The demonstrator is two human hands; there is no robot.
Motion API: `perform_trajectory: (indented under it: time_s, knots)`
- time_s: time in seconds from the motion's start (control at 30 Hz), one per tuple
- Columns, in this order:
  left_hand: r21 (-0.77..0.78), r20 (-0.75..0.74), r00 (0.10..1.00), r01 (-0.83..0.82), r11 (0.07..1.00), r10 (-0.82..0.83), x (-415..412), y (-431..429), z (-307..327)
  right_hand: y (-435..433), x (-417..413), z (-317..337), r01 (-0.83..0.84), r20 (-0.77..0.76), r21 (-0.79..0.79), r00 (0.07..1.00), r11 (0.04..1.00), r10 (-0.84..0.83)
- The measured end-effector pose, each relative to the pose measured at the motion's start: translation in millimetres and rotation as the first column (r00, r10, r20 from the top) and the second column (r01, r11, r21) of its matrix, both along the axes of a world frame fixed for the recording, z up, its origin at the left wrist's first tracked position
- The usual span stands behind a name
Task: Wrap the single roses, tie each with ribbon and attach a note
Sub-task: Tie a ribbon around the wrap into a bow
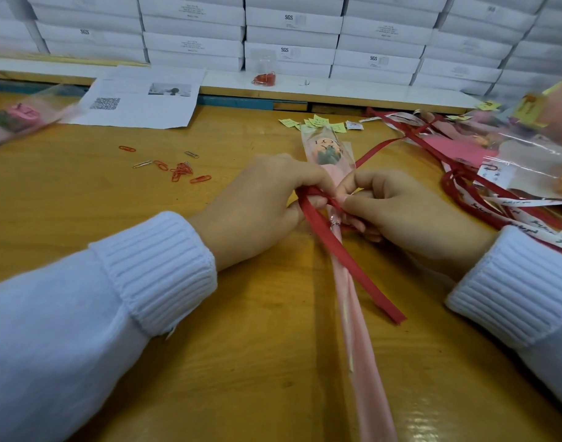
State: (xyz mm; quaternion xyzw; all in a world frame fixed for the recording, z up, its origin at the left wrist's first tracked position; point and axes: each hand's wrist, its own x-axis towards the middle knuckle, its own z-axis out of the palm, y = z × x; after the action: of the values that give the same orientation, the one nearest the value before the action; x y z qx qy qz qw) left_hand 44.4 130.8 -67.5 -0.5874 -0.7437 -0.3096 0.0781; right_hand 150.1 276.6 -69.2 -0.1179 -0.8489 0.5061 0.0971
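White sleeves [158,266]; wrapped rose [362,362] between left hand [260,205] and right hand [410,215], each pinch-tight on red ribbon [353,260].

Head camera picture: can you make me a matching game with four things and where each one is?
Things:
1. red ribbon
2. paper clips
3. yellow notes
4. printed sheet

Places:
A. lying flat at the far left of the table, showing a square code
B. scattered loose, left of the hands
C. pinched by the left hand and right hand around the wrapped rose
D. piled just beyond the rose's top

Pairs: 1-C, 2-B, 3-D, 4-A
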Motion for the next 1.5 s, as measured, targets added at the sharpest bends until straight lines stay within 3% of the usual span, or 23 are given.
perform_trajectory:
  time_s: [0.2,0.3,0.4,0.5,0.57,0.63,0.77,0.93,1.0,1.07,1.13,1.23,1.37,1.5]
  knots:
    - [-0.012,-0.137,0.99,0.017,1.0,-0.019,-1,-1,1,-1,0,0,0.006,0.018,0.024,1.0,1.0,-0.007]
    - [-0.027,-0.103,0.995,-0.007,1.0,0.005,-1,0,-2,-1,1,0,0.012,-0.002,-0.017,1.0,1.0,-0.012]
    - [-0.04,0.167,0.985,-0.041,0.998,0.047,1,3,-5,-2,1,2,0.036,-0.037,-0.043,0.999,0.998,-0.038]
    - [-0.106,0.5,0.858,-0.073,0.992,0.116,1,6,-7,-4,5,5,0.099,-0.117,0.02,0.988,0.995,-0.096]
    - [-0.129,0.626,0.763,-0.101,0.987,0.16,-1,7,-8,-8,8,9,0.119,-0.22,0.102,0.971,0.988,-0.095]
    - [-0.123,0.721,0.67,-0.126,0.984,0.176,-2,7,-7,-12,8,12,0.114,-0.24,0.233,0.969,0.966,-0.056]
    - [-0.075,0.836,0.539,-0.08,0.994,0.107,-2,6,-4,-14,5,6,0.108,-0.14,0.464,0.989,0.879,-0.048]
    - [-0.049,0.834,0.548,-0.027,0.998,0.055,0,4,-3,-10,1,3,0.228,-0.186,0.545,0.971,0.807,-0.148]
    - [-0.054,0.83,0.554,-0.033,0.998,0.063,-1,4,-3,-10,2,5,0.217,-0.153,0.433,0.974,0.875,-0.166]
    - [-0.058,0.827,0.557,-0.047,0.997,0.075,-1,5,-4,-10,4,7,0.137,-0.105,0.134,0.987,0.981,-0.124]
    - [-0.07,0.827,0.555,-0.07,0.995,0.097,-2,5,-4,-6,6,9,0.098,-0.087,-0.149,0.99,0.984,-0.111]
    - [-0.071,0.83,0.547,-0.091,0.993,0.109,-1,6,-5,3,8,13,0.062,-0.085,-0.336,0.992,0.94,-0.096]
    - [-0.041,0.823,0.565,-0.031,0.999,0.052,0,5,-6,4,10,14,-0.045,-0.061,-0.293,0.998,0.955,0.028]
    - [-0.029,0.831,0.556,0.063,0.998,-0.011,-1,4,-5,-1,9,13,-0.019,0.001,0.022,1.0,1.0,0.019]
